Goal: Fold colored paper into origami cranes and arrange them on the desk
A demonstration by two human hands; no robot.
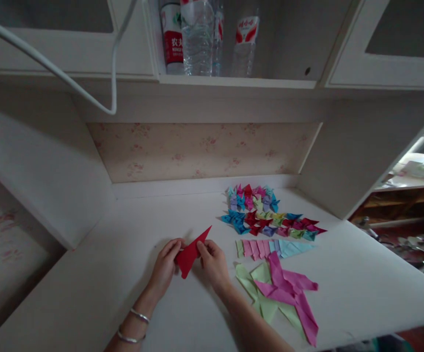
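Note:
A folded red paper piece (190, 252), long and pointed, is held between both hands just above the white desk (131, 274). My left hand (166, 266) pinches its left side, fingers closed on the paper; two bangles ring that wrist. My right hand (213, 261) grips the right side of the red paper with fingers closed. The paper's sharp tip points up and to the right.
To the right lie pink and green folded strips (281, 293), a row of pink and blue folded pieces (274, 248), and several small colourful folded pieces (266, 212) near the back wall. Water bottles (197, 36) stand on the shelf above. A white cable (113, 73) hangs at left.

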